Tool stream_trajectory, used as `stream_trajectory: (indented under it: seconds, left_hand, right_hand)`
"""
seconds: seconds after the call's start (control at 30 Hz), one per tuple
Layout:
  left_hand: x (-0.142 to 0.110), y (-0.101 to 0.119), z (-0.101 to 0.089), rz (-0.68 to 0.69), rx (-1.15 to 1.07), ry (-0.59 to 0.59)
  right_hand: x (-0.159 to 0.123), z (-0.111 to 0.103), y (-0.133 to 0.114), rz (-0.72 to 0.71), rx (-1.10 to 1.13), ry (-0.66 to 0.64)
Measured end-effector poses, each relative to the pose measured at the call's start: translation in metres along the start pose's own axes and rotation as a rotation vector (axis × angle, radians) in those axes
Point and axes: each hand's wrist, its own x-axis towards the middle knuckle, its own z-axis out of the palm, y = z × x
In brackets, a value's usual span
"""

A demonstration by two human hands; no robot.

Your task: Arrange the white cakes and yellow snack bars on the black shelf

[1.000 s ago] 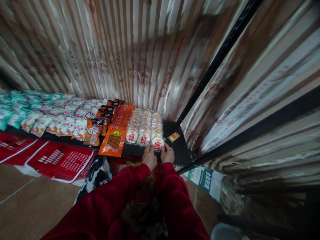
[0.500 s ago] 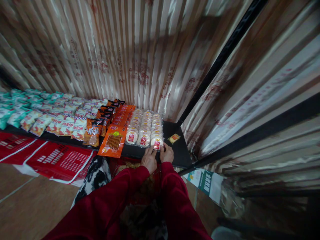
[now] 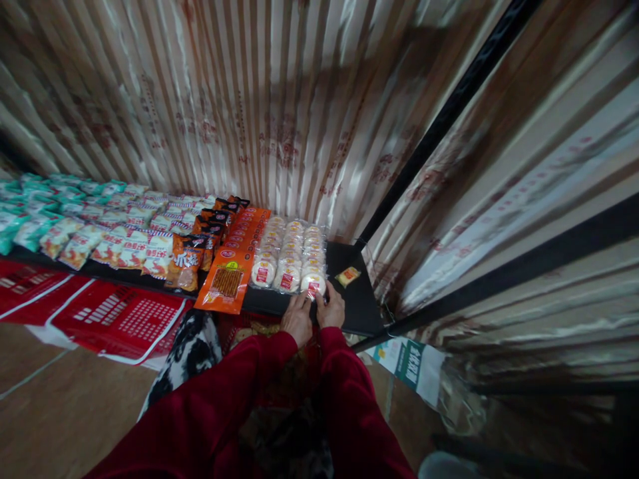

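Both my left hand and right hand, close together, touch the front-right round packet on the black shelf; I cannot tell whether they grip.

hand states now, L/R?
Left hand: fingertips at near edge of rightmost front round white packet; grip can't be told.
Right hand: fingertips at same packet; grip can't be told.

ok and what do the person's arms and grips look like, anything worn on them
Long, plain, loose-looking dark red sleeves run down to the wrists, with no print visible. The left grip and right grip are bare human hands, without gloves. No cables show.
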Motion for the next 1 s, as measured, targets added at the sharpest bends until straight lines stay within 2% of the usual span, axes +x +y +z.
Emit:
stream_trajectory:
  seconds: [0.2, 0.5, 0.67, 0.87, 1.0]
  left_hand:
    - [-0.001, -0.002, 0.001, 0.003, 0.001, 0.008]
    - [-0.011, -0.011, 0.012, 0.071, 0.053, 0.042]
    - [-0.022, -0.018, 0.024, 0.131, 0.061, 0.073]
    - [-0.039, -0.022, 0.031, 0.134, 0.111, 0.018]
    - [-0.051, -0.03, 0.037, 0.167, 0.202, 0.083]
  right_hand:
    - [-0.002, 0.001, -0.002, 0.017, -0.018, 0.014]
    - [-0.009, 0.002, 0.005, -0.105, -0.049, 0.15]
    - [-0.026, 0.003, -0.002, -0.12, -0.063, 0.195]
    - [-0.049, 0.002, -0.011, -0.125, -0.03, 0.23]
    - [-0.065, -0.003, -0.022, -0.14, 0.019, 0.242]
